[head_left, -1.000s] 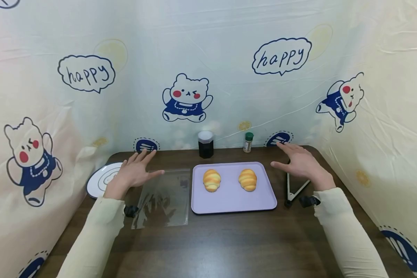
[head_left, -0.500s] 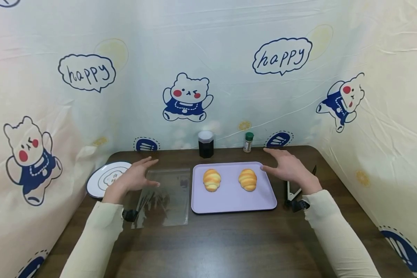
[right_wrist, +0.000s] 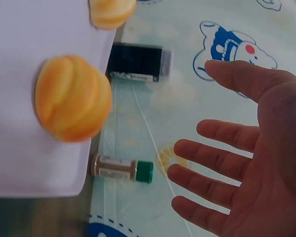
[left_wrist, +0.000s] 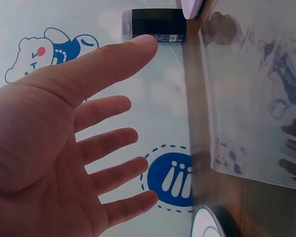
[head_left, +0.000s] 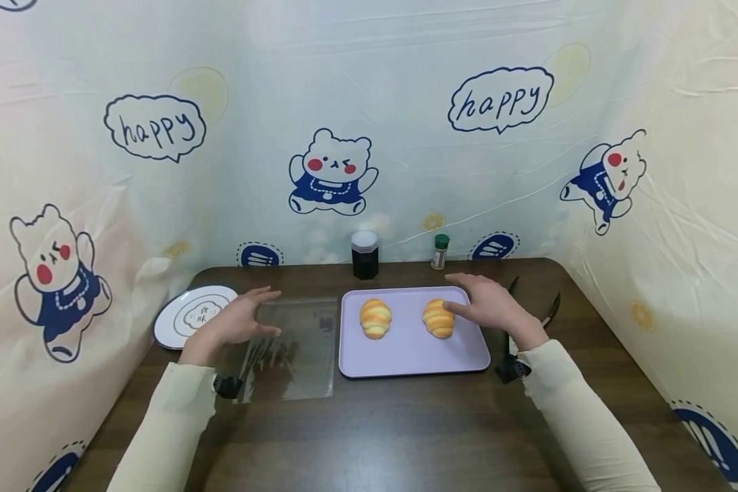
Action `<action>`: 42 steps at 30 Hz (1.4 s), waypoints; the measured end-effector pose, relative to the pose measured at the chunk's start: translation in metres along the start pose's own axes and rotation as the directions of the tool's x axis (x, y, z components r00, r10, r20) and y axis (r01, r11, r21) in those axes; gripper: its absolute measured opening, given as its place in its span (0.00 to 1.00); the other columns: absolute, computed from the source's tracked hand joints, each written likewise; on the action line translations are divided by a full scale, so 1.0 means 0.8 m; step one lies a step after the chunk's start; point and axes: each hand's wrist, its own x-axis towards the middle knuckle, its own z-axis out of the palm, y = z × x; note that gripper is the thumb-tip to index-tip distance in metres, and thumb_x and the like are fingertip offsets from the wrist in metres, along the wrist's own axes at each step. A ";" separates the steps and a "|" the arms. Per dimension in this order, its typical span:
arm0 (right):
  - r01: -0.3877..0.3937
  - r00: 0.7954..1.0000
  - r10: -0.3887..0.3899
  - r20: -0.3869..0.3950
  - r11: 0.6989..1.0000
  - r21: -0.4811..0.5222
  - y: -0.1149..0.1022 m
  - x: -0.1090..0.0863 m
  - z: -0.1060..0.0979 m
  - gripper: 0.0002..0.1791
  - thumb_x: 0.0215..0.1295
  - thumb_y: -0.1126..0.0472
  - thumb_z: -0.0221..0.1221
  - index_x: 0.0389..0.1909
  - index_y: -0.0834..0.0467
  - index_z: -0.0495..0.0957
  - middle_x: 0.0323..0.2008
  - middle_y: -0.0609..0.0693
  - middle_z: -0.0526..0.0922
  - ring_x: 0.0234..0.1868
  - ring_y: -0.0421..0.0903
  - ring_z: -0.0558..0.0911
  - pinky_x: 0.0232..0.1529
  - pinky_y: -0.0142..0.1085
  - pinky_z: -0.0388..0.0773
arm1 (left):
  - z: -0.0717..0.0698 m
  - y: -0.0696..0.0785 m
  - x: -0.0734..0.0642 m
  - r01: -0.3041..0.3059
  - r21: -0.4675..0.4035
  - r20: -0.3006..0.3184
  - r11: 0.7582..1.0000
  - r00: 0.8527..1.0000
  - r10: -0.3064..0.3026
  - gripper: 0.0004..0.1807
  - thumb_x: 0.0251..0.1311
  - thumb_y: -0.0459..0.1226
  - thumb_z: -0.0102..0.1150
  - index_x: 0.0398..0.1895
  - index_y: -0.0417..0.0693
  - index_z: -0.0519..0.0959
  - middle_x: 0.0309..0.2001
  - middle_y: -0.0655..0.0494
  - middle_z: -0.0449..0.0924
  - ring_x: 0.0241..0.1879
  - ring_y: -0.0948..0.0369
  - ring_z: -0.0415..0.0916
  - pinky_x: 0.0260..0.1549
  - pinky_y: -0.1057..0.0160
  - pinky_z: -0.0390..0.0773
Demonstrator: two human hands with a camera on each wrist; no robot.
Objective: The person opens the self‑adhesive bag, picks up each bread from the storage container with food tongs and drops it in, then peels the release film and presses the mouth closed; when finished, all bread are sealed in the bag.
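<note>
My left hand hovers above the left edge of a clear plastic bag, its fingers spread and holding nothing, as the left wrist view also shows. Over the right part of a lilac tray is my right hand, fingers apart and nothing between them. Two striped bread rolls lie on the tray; in the head view the right thumb overlaps the edge of the right-hand roll. The right wrist view shows that roll apart from the fingers.
A white plate sits at the table's left edge. Along the back stand a black jar with a whitish lid and a green-capped spice bottle. Dark-tipped tongs lie right of the tray, partly behind the right forearm. Patterned cloth surrounds the table.
My right hand has moved left from above the tongs to over the tray's right side. The left hand has lowered slightly and drawn its fingers in a little. The objects stay in place.
</note>
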 end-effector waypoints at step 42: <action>0.190 0.974 -0.194 0.115 0.981 0.046 -0.118 0.045 0.090 0.33 0.65 0.40 0.62 0.68 0.50 0.73 0.64 0.49 0.79 0.65 0.49 0.76 0.66 0.48 0.73 | 0.020 -0.017 0.003 -0.004 -0.002 0.048 1.000 0.999 0.004 0.41 0.59 0.48 0.69 0.73 0.45 0.65 0.75 0.31 0.56 0.72 0.32 0.56 0.65 0.31 0.63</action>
